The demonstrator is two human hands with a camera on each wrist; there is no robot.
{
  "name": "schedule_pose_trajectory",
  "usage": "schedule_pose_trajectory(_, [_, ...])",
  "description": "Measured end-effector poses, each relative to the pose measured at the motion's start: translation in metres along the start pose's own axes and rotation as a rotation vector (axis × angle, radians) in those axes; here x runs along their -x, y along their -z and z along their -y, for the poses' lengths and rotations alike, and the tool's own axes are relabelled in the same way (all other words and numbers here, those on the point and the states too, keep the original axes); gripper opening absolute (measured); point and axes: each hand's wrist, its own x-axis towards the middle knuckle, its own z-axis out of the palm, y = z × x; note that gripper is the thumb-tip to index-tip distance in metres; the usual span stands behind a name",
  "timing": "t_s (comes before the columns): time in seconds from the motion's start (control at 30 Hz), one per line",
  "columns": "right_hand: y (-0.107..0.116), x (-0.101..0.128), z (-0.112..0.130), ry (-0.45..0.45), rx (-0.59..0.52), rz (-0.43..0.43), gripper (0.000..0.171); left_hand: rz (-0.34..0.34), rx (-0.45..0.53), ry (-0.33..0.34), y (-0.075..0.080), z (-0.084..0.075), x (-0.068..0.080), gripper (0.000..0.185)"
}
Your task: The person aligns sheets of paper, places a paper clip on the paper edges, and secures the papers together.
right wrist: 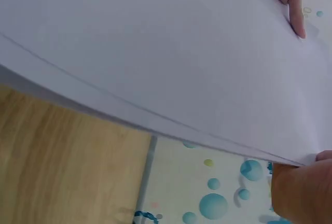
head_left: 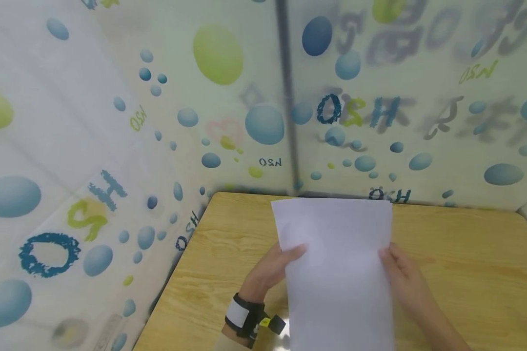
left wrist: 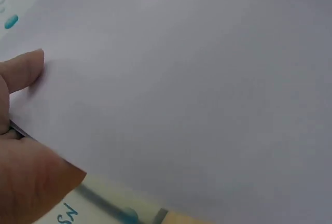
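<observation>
We've got one white sheet [head_left: 338, 263] held up off the worktop [head_left: 465, 273], one hand on each long edge. Sheet sits over the middle of the worktop, far edge near the back edge, near edge running out of frame at the bottom of the head view.

Left hand [head_left: 272, 268]: grip is a pinch on the sheet's left edge, thumb on top, remaining fingers hidden under the paper. Left wrist view confirms it: thumb [left wrist: 23, 71] lies flat on the top face, palm below the edge. Black-and-white wrist strap [head_left: 246, 317] on that arm.

Right hand [head_left: 399, 273]: grip likewise pinches the right edge, thumb on top, other fingers behind the sheet. Right wrist view looks at the sheet's underside; a thumb tip [right wrist: 301, 187] presses the near edge at lower right, and the other hand shows at the far edge, upper right.

Sheet is slightly bowed, tilted with its far edge higher. Whether it's a single sheet or several, we can't tell; right wrist view shows a double line along the edge.

Around it: wood-grain worktop, back-left corner rounded, enclosed by bubble-print walls [head_left: 114, 146] with a dark post [head_left: 287, 97] at the back.
</observation>
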Motion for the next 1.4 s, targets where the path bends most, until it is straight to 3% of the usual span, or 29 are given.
schedule_pose_trajectory(0.1, [0.0, 0.003, 0.005, 0.061, 0.013, -0.042, 0.041, -0.028, -0.152, -0.052, -0.004, -0.009, 0.004, 0.053])
schedule_pose_trajectory(0.2, [0.001, 0.005, 0.011, 0.039, 0.015, -0.033, 0.046, -0.092, -0.264, -0.1, -0.008, -0.017, 0.004, 0.051])
schedule_pose_trajectory(0.37, [0.003, 0.004, 0.02, 0.0, -0.065, 0.01, 0.057, -0.109, -0.309, -0.17, -0.013, -0.026, 0.003, 0.042])
schedule_pose_trajectory(0.47, [0.004, 0.002, 0.023, -0.006, -0.095, 0.022, 0.055, -0.106, -0.352, -0.199, -0.015, -0.03, 0.005, 0.041])
schedule_pose_trajectory(0.6, [0.007, 0.002, 0.026, 0.03, -0.087, 0.018, 0.045, -0.081, -0.419, -0.256, -0.019, -0.037, 0.007, 0.039])
schedule_pose_trajectory(0.7, [0.008, 0.003, 0.028, 0.123, -0.062, -0.009, 0.035, -0.072, -0.466, -0.307, -0.023, -0.043, 0.009, 0.038])
schedule_pose_trajectory(0.9, [0.004, 0.003, 0.032, 0.324, -0.051, -0.12, 0.023, -0.074, -0.46, -0.386, -0.035, -0.057, 0.013, 0.031])
schedule_pose_trajectory(1.2, [-0.012, 0.005, 0.042, 0.285, -0.034, -0.285, 0.013, -0.282, -0.548, -0.361, -0.049, -0.046, 0.01, 0.024])
schedule_pose_trajectory(1.4, [-0.018, 0.008, 0.054, 0.272, -0.064, -0.372, 0.016, -0.331, -0.514, -0.431, -0.06, -0.046, 0.008, 0.029])
